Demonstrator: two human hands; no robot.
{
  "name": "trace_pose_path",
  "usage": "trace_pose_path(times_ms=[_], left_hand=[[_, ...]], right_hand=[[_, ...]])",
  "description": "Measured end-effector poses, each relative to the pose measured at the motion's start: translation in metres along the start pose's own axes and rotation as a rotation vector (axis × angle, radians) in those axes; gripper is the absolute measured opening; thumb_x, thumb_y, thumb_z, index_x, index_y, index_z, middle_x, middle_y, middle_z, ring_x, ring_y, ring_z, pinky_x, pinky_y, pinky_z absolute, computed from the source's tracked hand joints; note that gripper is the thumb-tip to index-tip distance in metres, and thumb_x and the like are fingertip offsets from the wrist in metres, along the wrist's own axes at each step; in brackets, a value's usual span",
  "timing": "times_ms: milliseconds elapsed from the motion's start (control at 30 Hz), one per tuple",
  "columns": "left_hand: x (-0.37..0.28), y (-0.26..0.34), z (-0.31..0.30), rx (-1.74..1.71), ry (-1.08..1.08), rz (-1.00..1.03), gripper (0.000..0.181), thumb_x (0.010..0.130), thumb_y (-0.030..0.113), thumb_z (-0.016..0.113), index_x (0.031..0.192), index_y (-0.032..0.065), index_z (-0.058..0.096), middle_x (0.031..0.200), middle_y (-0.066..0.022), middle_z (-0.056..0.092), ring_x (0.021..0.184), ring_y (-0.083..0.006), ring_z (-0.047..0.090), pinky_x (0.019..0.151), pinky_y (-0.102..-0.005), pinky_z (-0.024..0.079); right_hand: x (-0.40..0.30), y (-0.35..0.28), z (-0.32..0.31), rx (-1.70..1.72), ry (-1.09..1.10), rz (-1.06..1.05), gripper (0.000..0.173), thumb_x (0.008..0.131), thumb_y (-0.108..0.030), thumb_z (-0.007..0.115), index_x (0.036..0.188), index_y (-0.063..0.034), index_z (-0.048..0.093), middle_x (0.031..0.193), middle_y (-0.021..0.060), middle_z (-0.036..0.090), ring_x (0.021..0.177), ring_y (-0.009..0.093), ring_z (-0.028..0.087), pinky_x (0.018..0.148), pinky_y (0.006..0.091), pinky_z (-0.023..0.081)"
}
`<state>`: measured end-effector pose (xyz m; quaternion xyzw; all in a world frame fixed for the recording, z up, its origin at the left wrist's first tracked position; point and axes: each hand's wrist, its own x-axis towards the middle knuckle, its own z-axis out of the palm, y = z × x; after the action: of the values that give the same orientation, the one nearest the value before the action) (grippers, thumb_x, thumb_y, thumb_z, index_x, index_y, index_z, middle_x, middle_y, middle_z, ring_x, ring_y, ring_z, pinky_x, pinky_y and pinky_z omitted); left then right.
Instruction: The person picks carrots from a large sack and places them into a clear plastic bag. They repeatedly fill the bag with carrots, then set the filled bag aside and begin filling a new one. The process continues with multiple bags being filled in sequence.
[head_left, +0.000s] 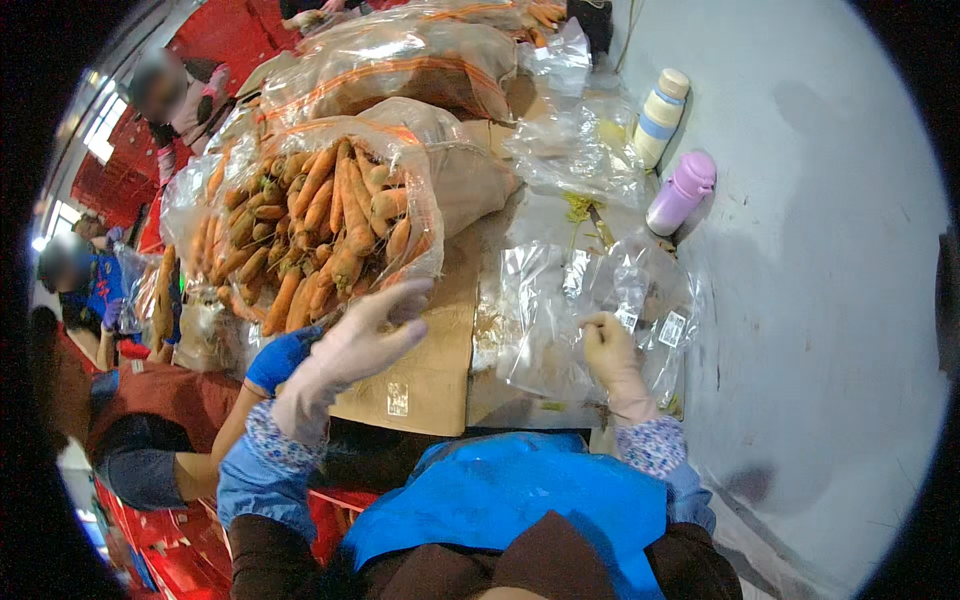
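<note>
My left hand (375, 322), in a pale glove, is held with thumb and fingers apart and nothing between them. It hovers by the near edge of an open sack, where many loose carrots (330, 210) show through the mouth. In a similar glove, my right hand (611, 352) rests over clear plastic bags (547, 322) spread flat on the table. Its fingers are curled at the bags; whether they pinch the film is hidden. Small printed labels (673, 328) are on the bags beside it.
A co-worker's blue-gloved hand (281, 364) is close beside my left wrist. Full sacks (390, 67) lie behind the open one. More plastic bags (577, 150), a cream bottle (660, 118) and a purple flask (681, 193) line the wall (810, 262). Cardboard (427, 375) covers the table.
</note>
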<state>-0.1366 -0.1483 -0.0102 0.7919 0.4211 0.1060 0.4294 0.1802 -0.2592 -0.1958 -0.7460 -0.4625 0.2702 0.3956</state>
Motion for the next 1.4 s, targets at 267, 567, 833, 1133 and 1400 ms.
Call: trace_pose_path(times_ms=[267, 567, 833, 1133, 1400], left_hand=[[-0.013, -0.034, 0.073, -0.425, -0.044, -0.238, 0.048, 0.098, 0.015, 0.058, 0.144, 0.0053, 0.045, 0.130, -0.0142, 0.060, 0.120, -0.0199, 0.056, 0.102, -0.0329, 0.046], [-0.038, -0.069, 0.050, -0.487, 0.045, -0.316, 0.058, 0.095, 0.014, 0.063, 0.148, 0.0082, 0.039, 0.136, -0.0146, 0.055, 0.126, -0.0218, 0.052, 0.107, -0.0350, 0.042], [0.019, -0.038, 0.016, -0.323, 0.399, 0.279, 0.105, 0.077, 0.026, 0.081, 0.157, 0.0096, 0.016, 0.159, -0.0212, 0.024, 0.148, -0.0326, 0.023, 0.121, -0.0414, 0.021], [0.039, -0.026, -0.022, -0.626, -0.107, -0.003, 0.041, 0.094, 0.025, 0.068, 0.127, 0.0025, 0.060, 0.101, -0.0032, 0.069, 0.089, -0.0061, 0.060, 0.080, -0.0236, 0.050], [0.011, -0.012, -0.033, -0.437, 0.422, -0.303, 0.026, 0.099, 0.025, 0.059, 0.116, 0.0063, 0.068, 0.084, 0.0001, 0.067, 0.075, -0.0073, 0.060, 0.066, -0.0250, 0.051]], right_hand=[[0.012, -0.069, 0.024, -0.428, -0.179, -0.075, 0.037, 0.089, -0.023, 0.063, 0.116, 0.0024, 0.060, 0.101, 0.0234, 0.068, 0.093, 0.033, 0.068, 0.081, 0.0422, 0.052], [0.040, -0.045, -0.006, 0.136, -0.530, -0.032, 0.038, 0.091, -0.024, 0.061, 0.121, -0.0011, 0.062, 0.111, 0.0211, 0.067, 0.097, 0.028, 0.068, 0.086, 0.0359, 0.053], [0.020, -0.123, -0.025, 0.139, -0.767, -0.436, 0.020, 0.093, -0.015, 0.060, 0.104, -0.0004, 0.068, 0.107, 0.0116, 0.069, 0.096, 0.022, 0.066, 0.082, 0.0359, 0.053], [0.004, -0.153, 0.031, 0.529, -0.972, -0.034, 0.055, 0.095, -0.040, 0.058, 0.135, -0.0028, 0.051, 0.118, 0.0125, 0.063, 0.105, 0.023, 0.063, 0.089, 0.0339, 0.052], [0.042, -0.190, 0.017, 0.782, -1.202, -0.066, 0.083, 0.092, -0.061, 0.056, 0.140, 0.0042, 0.042, 0.132, 0.0154, 0.057, 0.118, 0.021, 0.057, 0.102, 0.0346, 0.046]])
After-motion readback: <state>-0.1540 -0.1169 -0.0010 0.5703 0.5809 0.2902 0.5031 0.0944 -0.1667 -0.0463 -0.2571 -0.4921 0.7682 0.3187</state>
